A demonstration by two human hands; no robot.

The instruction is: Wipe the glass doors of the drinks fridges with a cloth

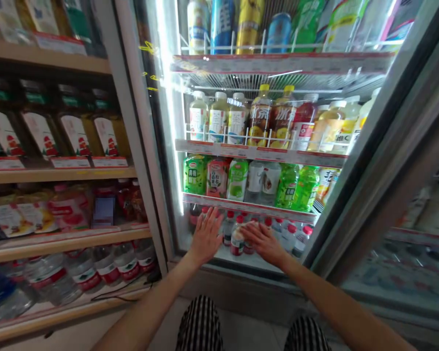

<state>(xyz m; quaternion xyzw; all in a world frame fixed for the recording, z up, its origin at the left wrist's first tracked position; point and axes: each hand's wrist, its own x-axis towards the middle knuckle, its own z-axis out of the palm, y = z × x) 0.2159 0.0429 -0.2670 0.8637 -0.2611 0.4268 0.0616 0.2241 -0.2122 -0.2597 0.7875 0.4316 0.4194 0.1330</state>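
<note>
My left hand [207, 236] is open, palm forward and fingers stretched, at the front of the cooler's lowest shelf, just under the price strip [249, 207]. Small red-capped bottles [228, 229] stand beside it. My right hand [263, 242] reaches in from the right with fingers extended to the left. Its fingertips are at the upper part of a red-capped bottle with a red label [237, 245]; whether they touch it I cannot tell. A pale patch at those fingertips is too blurred to name. More red-capped bottles [288, 237] stand behind and right of this hand.
Above are cooler shelves with green drink bottles [237, 180], tea bottles [260, 114] and cans [249, 24]. The cooler's door frame [380, 146] rises at right. At left, a wooden rack [69, 174] holds juice and water bottles. My knees [201, 321] are close below.
</note>
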